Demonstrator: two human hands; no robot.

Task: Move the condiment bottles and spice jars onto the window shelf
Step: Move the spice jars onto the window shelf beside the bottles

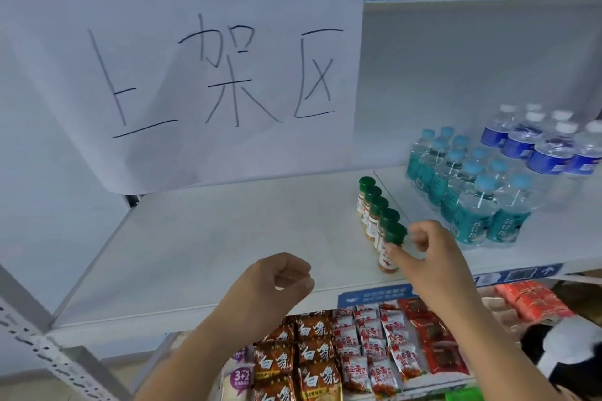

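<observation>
On the white shelf (pixel 211 254), at 4 o'clock from the view's centre: five green-capped spice jars (pixel 374 205), upright in a tight row running from 12 to 6 o'clock toward the shelf's front edge. Right hand (pixel 436 260) at 5 o'clock, pinching the front jar (pixel 387 263) of the row, thumb (pixel 402 255) laid across its label, curled fingers at 3 o'clock of its cap. Left hand (pixel 273 280) at 6 o'clock, over the shelf's front, fingers curled inward, thumb against forefinger, holding nothing, well apart from the jars. At 3 o'clock of the row, teal-labelled water bottles (pixel 472 205) packed close; blue-labelled water bottles (pixel 537 150) behind them at 2 o'clock. Handwritten paper sign (pixel 195 68) at 11 o'clock. Below the shelf, at 6 o'clock, snack packets (pixel 325 361) in rows.
</observation>
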